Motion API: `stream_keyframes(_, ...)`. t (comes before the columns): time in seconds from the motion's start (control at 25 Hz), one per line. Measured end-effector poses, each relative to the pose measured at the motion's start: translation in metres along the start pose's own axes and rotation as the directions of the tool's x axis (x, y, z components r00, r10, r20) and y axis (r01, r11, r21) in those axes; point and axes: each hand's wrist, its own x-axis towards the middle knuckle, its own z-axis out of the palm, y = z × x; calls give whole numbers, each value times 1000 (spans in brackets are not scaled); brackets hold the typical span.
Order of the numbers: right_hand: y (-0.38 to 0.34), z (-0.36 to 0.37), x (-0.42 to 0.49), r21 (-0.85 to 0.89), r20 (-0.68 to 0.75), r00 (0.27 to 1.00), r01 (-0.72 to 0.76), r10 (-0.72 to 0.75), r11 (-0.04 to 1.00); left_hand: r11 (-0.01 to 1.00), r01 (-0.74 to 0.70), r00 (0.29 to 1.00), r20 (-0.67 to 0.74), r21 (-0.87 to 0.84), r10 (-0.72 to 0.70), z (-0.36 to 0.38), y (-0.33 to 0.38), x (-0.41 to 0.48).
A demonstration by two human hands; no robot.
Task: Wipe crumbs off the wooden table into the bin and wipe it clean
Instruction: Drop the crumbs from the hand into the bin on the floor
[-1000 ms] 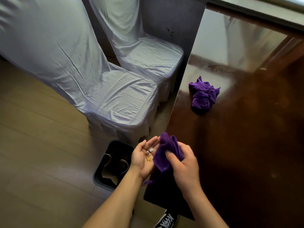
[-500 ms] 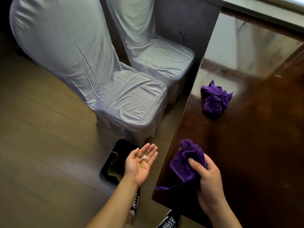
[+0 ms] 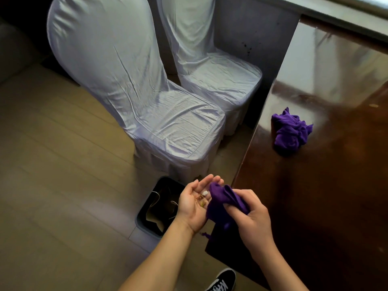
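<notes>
Crumbs (image 3: 202, 198) lie loose in cupped left hand (image 3: 194, 204), fingers spread, just right of bin (image 3: 155, 208) on floor. Right hand (image 3: 249, 217) pinches soft cloth (image 3: 222, 201) against palm. Judgement: crumbs light, scatter easily; tip palm slowly over bin.

Dim, sharp picture; window glare streaks the glossy table (image 3: 327, 85).
</notes>
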Motion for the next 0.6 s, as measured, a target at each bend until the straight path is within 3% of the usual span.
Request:
stream_keyframes(0.08,-1,-2,-3,210,-6,989,-140,144,968,1000,15,1000,13,-7,-15,-4,-2,-1)
stream_keyframes(0.24,-4,-8,-9,563,55,934,-321,353,762,999,16,999,52,-28,-15,-11,-5,-4)
stream_keyframes(0.44,-5,-10,-13,616,113,919,-364,378,699,999,-25,1000,1,-42,25,-34,9,-9)
stream_keyframes(0.52,-3,-10,-14,593,90,925,-348,370,726,996,-86,993,-87,-33,83,-51,20,-11)
stream_keyframes(0.6,1,-10,-13,485,13,937,-312,350,817,985,-171,968,-188,-12,166,-70,37,-12)
